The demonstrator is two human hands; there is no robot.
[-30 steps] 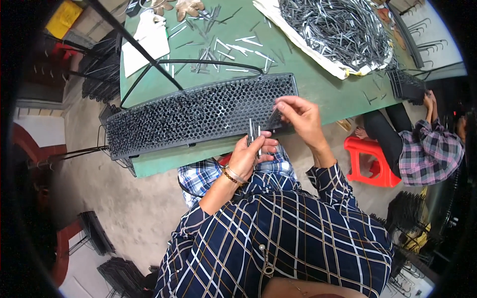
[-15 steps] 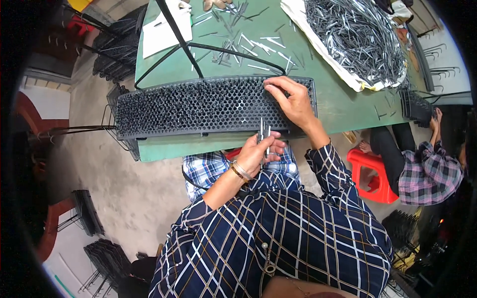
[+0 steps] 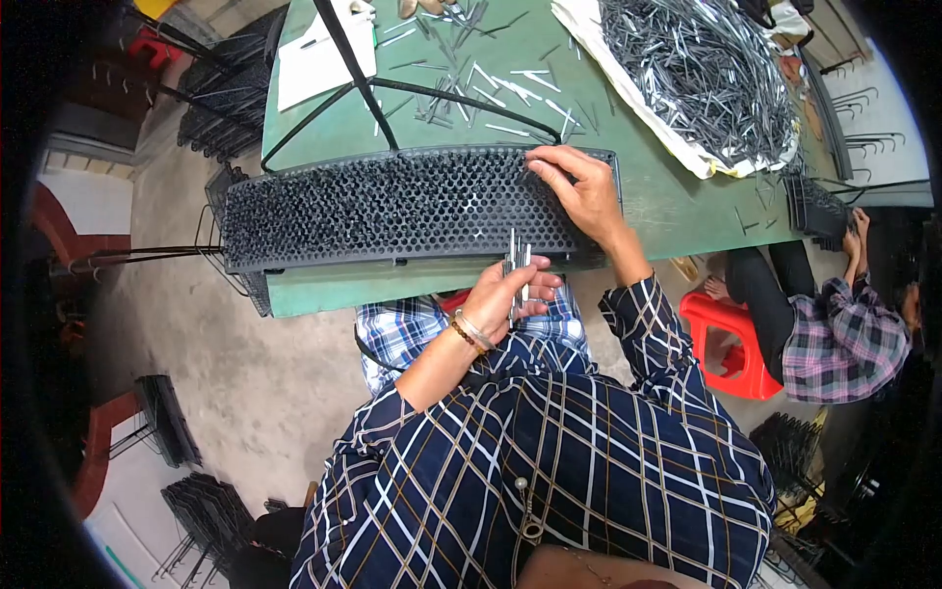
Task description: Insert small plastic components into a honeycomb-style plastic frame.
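A: How does the panel [image 3: 486, 218] look to us?
B: Long, black and slightly bowed, dotted with round holes. Its left and middle look rough and crowded; towards the right we see the holes more plainly.
A: And where do we find it?
B: Along the near edge of the green surface [image 3: 677, 206], in front of the person.
A: What about the left hand [image 3: 496, 294]?
B: Palm turned up, just below the panel's near edge — it grips a few thin strips [image 3: 512, 250], dark and silvery, roughly upright in our view.
A: And the right hand [image 3: 587, 191]?
B: It arches over the panel's right end, wrist bent, thumb and forefinger close together near the far rim — whether those fingers [image 3: 540, 156] pinch a strip, we cannot tell.
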